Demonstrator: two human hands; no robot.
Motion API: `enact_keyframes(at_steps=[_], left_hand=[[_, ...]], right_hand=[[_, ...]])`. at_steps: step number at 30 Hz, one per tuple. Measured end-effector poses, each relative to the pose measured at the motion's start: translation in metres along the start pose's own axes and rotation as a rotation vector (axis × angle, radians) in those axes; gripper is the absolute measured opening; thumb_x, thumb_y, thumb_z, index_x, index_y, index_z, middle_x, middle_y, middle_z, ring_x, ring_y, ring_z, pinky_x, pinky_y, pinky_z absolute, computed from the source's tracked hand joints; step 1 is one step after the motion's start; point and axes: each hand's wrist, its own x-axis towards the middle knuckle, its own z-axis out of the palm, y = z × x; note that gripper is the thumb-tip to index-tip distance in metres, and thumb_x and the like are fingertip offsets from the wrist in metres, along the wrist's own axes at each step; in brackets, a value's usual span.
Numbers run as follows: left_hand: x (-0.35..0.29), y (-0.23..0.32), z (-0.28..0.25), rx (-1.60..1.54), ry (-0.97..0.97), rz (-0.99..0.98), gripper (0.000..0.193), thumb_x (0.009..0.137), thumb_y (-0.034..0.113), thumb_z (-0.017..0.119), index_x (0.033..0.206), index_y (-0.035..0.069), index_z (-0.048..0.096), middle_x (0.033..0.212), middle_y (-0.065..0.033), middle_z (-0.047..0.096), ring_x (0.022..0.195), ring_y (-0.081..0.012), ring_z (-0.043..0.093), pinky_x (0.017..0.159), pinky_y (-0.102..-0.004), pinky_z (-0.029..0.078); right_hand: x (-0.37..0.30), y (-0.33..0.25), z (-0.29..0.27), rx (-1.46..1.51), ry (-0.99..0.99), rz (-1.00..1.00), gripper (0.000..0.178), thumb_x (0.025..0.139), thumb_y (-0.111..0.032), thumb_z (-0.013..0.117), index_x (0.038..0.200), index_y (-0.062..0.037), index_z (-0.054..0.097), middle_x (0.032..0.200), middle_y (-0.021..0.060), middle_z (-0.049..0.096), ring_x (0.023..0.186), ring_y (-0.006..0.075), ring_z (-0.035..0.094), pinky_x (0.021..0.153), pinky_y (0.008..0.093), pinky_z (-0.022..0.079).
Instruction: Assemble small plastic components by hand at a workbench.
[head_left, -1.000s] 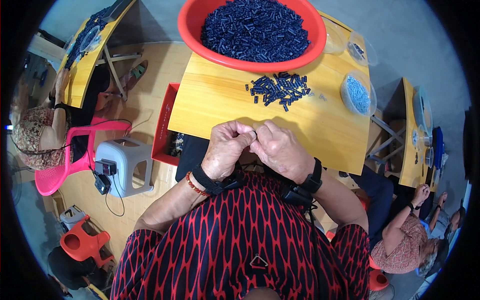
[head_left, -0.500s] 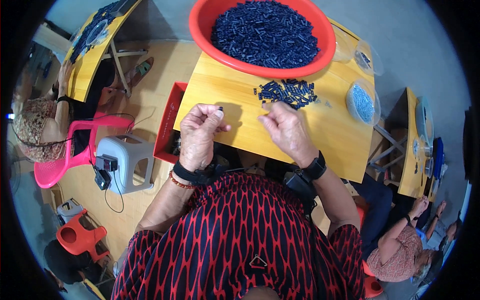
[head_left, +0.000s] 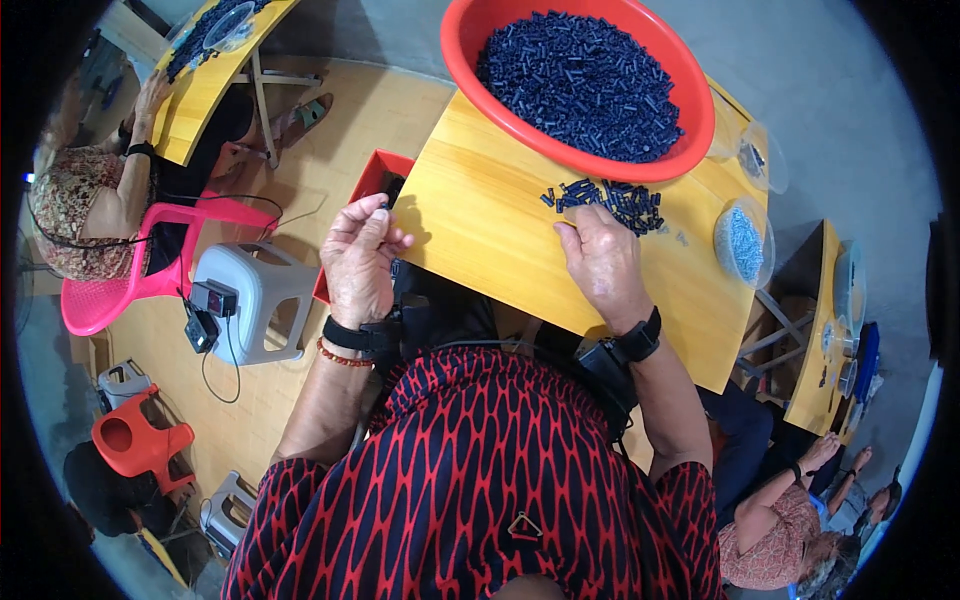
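Note:
My left hand (head_left: 360,262) is raised beside the table's left edge, near the red box (head_left: 378,172). Its thumb and forefinger pinch a small dark blue cylindrical piece (head_left: 384,205); the other fingers curl loosely. Over the yellow table (head_left: 480,190), my right hand (head_left: 608,262) reaches to the near edge of a loose pile of dark blue tube-shaped pieces (head_left: 640,205). The right fingers are curled, with their tips hidden, so I cannot see what they hold. Behind the pile stands a big red basin (head_left: 560,148) heaped with the same dark pieces (head_left: 580,85).
A clear bowl of light blue bits (head_left: 742,240) sits at the table's right edge, another clear container (head_left: 760,158) behind it. On the left are a grey stool (head_left: 250,295) with black adapters and a pink chair (head_left: 180,260). Other people sit at yellow tables on both sides.
The view has shifted, with the table now farther right. My left hand has moved off the tabletop toward the red box, still pinching the small piece. My right hand's fingers have reached the pile.

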Motion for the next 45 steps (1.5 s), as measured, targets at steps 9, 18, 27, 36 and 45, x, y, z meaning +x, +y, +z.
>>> enact_keyframes(at_steps=[9, 18, 27, 36, 45], left_hand=[[0.014, 0.004, -0.021, -0.008, 0.148, 0.055, 0.013, 0.094, 0.007, 0.06, 0.107, 0.005, 0.062, 0.09, -0.0046, 0.065, 0.073, -0.0129, 0.062, 0.07, -0.0306, 0.056], [0.037, -0.007, -0.084, -0.057, 0.273, -0.073, 0.017, 0.093, 0.002, 0.056, 0.11, 0.002, 0.057, 0.089, -0.006, 0.063, 0.072, -0.0163, 0.063, 0.072, -0.0357, 0.057], [0.037, -0.009, -0.093, -0.184, 0.26, -0.145, 0.016, 0.093, 0.0, 0.053, 0.108, -0.001, 0.058, 0.089, -0.0076, 0.062, 0.075, -0.0171, 0.062, 0.073, -0.0366, 0.057], [0.033, -0.002, -0.099, 0.147, 0.588, -0.064, 0.022, 0.093, 0.008, 0.058, 0.114, 0.003, 0.057, 0.095, -0.0046, 0.062, 0.078, -0.014, 0.06, 0.072, -0.031, 0.052], [-0.028, 0.002, 0.04, 0.276, -0.303, 0.167, 0.016, 0.092, 0.003, 0.063, 0.107, -0.001, 0.062, 0.087, -0.0027, 0.063, 0.075, -0.0082, 0.058, 0.069, -0.0231, 0.049]], right_hand=[[0.018, 0.001, 0.012, -0.064, 0.066, -0.103, 0.018, 0.087, -0.014, 0.063, 0.102, -0.0069, 0.066, 0.086, 0.011, 0.063, 0.068, 0.0324, 0.065, 0.06, 0.0429, 0.054], [0.022, 0.001, 0.01, -0.135, 0.029, -0.244, 0.006, 0.081, -0.008, 0.057, 0.086, -0.0081, 0.061, 0.079, 0.0094, 0.057, 0.064, 0.0311, 0.064, 0.055, 0.0412, 0.053], [0.024, 0.002, 0.015, -0.148, 0.02, -0.303, 0.006, 0.086, -0.008, 0.06, 0.084, -0.0073, 0.054, 0.077, 0.011, 0.057, 0.063, 0.0318, 0.063, 0.054, 0.0417, 0.051], [0.008, -0.016, -0.001, 0.409, 0.106, 0.007, 0.009, 0.088, -0.001, 0.063, 0.095, -0.0021, 0.059, 0.087, 0.0091, 0.062, 0.071, 0.0166, 0.06, 0.067, 0.0289, 0.049], [-0.026, -0.028, -0.018, 0.895, -0.024, 0.269, 0.01, 0.092, -0.001, 0.059, 0.102, 0.0009, 0.061, 0.092, 0.0039, 0.061, 0.078, 0.008, 0.056, 0.07, 0.0226, 0.048]])
